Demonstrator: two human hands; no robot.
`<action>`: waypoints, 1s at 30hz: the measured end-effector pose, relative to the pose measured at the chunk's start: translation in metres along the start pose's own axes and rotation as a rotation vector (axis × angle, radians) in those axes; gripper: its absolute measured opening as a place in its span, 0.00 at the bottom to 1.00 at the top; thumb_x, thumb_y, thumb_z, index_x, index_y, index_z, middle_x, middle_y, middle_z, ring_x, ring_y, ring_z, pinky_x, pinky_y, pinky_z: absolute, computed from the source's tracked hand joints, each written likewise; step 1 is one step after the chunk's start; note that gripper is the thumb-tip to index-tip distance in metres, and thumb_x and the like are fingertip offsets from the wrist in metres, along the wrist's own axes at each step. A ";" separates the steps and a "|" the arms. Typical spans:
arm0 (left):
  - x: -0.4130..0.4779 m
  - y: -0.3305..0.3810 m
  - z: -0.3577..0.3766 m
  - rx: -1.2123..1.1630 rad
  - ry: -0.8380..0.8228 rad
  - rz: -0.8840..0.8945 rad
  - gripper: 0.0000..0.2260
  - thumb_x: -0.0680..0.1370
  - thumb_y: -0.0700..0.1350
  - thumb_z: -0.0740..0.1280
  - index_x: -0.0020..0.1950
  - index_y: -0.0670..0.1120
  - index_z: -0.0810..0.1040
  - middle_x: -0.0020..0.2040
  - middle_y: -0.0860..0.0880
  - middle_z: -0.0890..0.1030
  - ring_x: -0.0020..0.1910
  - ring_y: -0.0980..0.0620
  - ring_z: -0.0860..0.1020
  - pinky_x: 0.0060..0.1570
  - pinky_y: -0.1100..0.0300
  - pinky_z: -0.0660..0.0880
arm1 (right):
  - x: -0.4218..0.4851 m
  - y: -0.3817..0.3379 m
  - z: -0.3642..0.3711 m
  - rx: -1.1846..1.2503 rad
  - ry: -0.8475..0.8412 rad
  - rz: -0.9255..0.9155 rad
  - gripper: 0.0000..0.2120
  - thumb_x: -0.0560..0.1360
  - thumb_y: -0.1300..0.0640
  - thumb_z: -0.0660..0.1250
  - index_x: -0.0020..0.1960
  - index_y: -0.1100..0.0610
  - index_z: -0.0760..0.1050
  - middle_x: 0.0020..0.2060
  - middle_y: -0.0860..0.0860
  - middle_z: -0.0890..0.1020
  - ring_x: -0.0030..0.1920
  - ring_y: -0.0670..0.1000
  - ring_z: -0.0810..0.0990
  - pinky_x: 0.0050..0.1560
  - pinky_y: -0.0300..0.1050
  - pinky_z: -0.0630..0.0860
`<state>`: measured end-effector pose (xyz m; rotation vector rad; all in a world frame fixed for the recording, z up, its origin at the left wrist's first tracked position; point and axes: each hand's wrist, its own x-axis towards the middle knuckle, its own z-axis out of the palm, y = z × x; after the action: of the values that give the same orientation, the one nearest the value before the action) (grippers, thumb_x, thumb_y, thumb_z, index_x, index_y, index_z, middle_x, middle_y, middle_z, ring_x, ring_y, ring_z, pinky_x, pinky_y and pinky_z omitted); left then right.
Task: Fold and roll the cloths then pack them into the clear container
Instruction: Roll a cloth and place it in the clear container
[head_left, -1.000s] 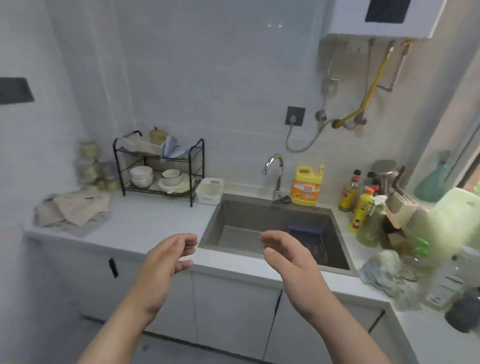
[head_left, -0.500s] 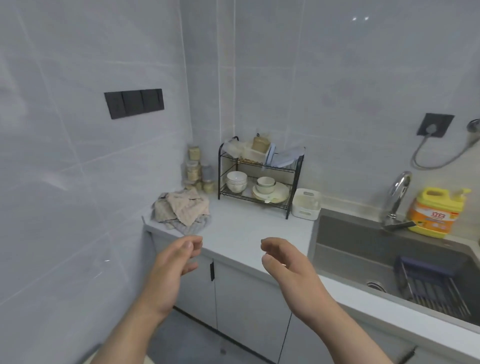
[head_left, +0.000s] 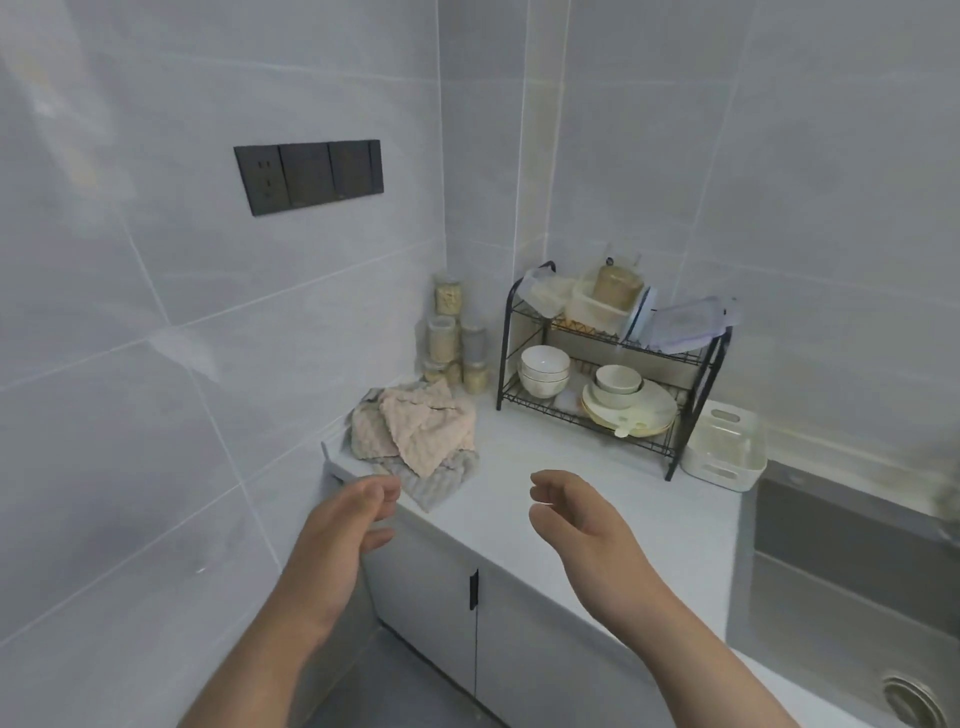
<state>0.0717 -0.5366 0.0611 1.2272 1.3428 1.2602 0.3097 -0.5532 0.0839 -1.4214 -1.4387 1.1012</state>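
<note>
— What's on the far left?
— A dark socket panel (head_left: 309, 176) on the tiled wall. Below it, the left hand (head_left: 345, 525) hangs in the air at the front corner of the bench (head_left: 545, 457), fingers loosely curled and holding nothing.
— And the cloths?
— The cloths (head_left: 418, 434) lie in a crumpled pile at the left end of the bench, against the wall. A beige one is on top and a grey one spreads beneath it toward the front edge. The left hand's fingertips are near that grey cloth, apparently not touching it.
— Behind the pile?
— Stacked jars (head_left: 454, 338) in the corner.
— The other hand?
— The right hand (head_left: 576, 514) hovers above the bare bench, well apart from the pile, its fingers loosely curled and empty.
— Further right?
— A black two-tier dish rack (head_left: 613, 364) with bowls (head_left: 544, 370) and plates below and plastic boxes above. Then a white basket (head_left: 724, 449) just beside the rack, and the sink (head_left: 841, 571).
</note>
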 end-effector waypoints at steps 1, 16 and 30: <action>0.018 -0.001 0.005 0.000 0.007 -0.008 0.19 0.73 0.58 0.58 0.56 0.50 0.80 0.57 0.50 0.81 0.58 0.54 0.79 0.60 0.52 0.75 | 0.019 0.004 -0.003 0.004 -0.006 0.007 0.14 0.79 0.54 0.62 0.64 0.44 0.71 0.58 0.38 0.76 0.59 0.35 0.73 0.57 0.37 0.69; 0.221 0.003 0.036 0.165 0.073 -0.072 0.06 0.80 0.48 0.64 0.52 0.58 0.79 0.52 0.57 0.81 0.54 0.54 0.80 0.60 0.53 0.75 | 0.247 0.026 -0.009 0.045 -0.072 0.126 0.14 0.79 0.57 0.63 0.63 0.47 0.72 0.56 0.47 0.77 0.55 0.47 0.77 0.56 0.47 0.76; 0.435 -0.038 0.018 0.339 -0.279 -0.118 0.06 0.80 0.50 0.63 0.56 0.57 0.77 0.53 0.59 0.79 0.52 0.60 0.78 0.55 0.58 0.75 | 0.389 0.060 0.058 0.021 0.093 0.412 0.15 0.79 0.55 0.63 0.66 0.49 0.71 0.56 0.46 0.76 0.52 0.49 0.78 0.57 0.46 0.75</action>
<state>0.0393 -0.1020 0.0297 1.4711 1.4326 0.7637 0.2583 -0.1680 -0.0007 -1.7789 -1.0904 1.2758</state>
